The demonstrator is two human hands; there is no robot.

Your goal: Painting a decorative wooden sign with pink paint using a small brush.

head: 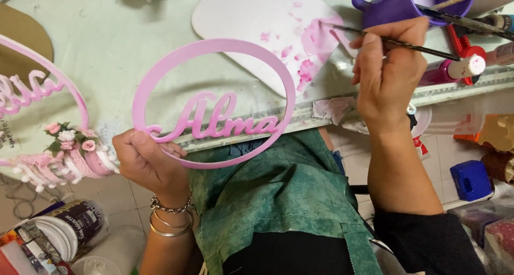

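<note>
Pink oval hoop (214, 101) with cursive lettering is held up over the pale green table's (107, 34) edge, left hand (144, 160) pinched tight on its lower left. Right hand (388, 74) grips a thin paintbrush (396, 42), tip on the paint-smeared white board (257, 18). Purple cup (399, 2) behind, tiled floor below.

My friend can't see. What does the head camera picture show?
The left hand holds a pink hoop with cursive lettering, while the right hand dips a thin paintbrush into pink paint on a white palette board.
</note>
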